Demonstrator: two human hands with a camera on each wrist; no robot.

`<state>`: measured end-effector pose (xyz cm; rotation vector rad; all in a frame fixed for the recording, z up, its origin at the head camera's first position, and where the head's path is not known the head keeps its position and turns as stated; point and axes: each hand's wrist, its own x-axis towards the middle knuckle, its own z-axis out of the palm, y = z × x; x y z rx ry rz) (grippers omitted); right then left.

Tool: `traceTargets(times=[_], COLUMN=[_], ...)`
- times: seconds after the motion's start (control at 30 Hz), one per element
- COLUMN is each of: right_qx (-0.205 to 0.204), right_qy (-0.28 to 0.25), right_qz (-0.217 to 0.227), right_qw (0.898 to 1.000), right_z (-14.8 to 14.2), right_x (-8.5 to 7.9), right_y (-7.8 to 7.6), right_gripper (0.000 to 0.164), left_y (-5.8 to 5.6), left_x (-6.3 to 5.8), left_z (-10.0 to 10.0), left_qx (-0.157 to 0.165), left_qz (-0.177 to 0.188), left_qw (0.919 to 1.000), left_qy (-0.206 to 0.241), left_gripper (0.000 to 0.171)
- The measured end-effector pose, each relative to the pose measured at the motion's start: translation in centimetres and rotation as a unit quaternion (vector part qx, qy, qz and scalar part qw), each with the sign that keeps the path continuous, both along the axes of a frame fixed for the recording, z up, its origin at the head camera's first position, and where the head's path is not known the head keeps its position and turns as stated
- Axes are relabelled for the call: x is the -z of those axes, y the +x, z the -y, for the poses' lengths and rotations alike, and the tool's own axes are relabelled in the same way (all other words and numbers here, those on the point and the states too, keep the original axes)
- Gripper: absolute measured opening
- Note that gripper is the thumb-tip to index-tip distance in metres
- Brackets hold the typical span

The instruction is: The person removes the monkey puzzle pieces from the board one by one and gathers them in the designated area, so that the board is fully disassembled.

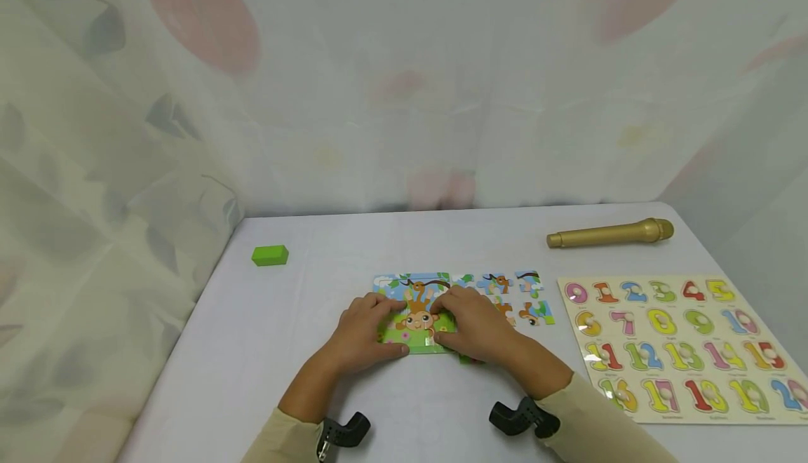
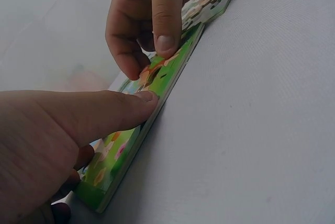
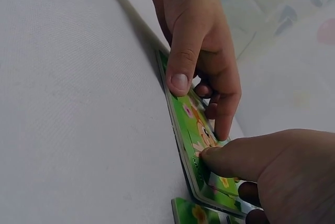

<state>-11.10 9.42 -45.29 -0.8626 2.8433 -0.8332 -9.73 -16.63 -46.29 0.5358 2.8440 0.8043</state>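
Observation:
A jigsaw puzzle board (image 1: pixel 418 345) with a monkey picture lies on the white table, its surface bright green and blue. My left hand (image 1: pixel 366 333) is at its left side, thumb straight on the front part of the board (image 2: pixel 99 195), forefinger on the picture. From the right, my right hand (image 1: pixel 476 319) touches the picture with thumb and forefinger, the tips set apart. In the right wrist view, both thumbs press on the green part of the board (image 3: pixel 187 139). Several loose puzzle pieces (image 1: pixel 529 280) lie just right of it, some partly hidden by my right hand.
A number puzzle board (image 1: pixel 675 351) with raised knobs lies at the right. Behind it rests a gold microphone (image 1: pixel 609 233). One green block (image 1: pixel 270 255) stands at the back left. Near the board's front right corner, a green puzzle piece (image 3: pixel 191 212) lies on the table.

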Motion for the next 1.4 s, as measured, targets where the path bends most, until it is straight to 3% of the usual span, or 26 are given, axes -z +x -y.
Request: traceTargets(times=[0.37,0.77,1.4], right_qx=[0.007,0.029,0.027], right_qy=[-0.027,-0.072,-0.116], right_qz=[0.019,0.081,0.106], right_qw=[0.999,0.994,0.987], right_z=[-0.10,-0.43,-0.67], right_x=[0.08,-0.56,-0.65], right_y=[-0.15,-0.13,-0.12], right_gripper=[0.033,0.025,0.022], left_y=[-0.06,-0.06,0.02], left_x=[-0.07,-0.09,0.01], left_z=[-0.09,-0.15,-0.08], left_qx=[0.002,0.001,-0.007], left_qz=[-0.003,0.005,0.010], left_qw=[1.0000,1.0000,0.9999], left_qy=[0.001,0.005,0.005], left_gripper=[0.072,0.072,0.071])
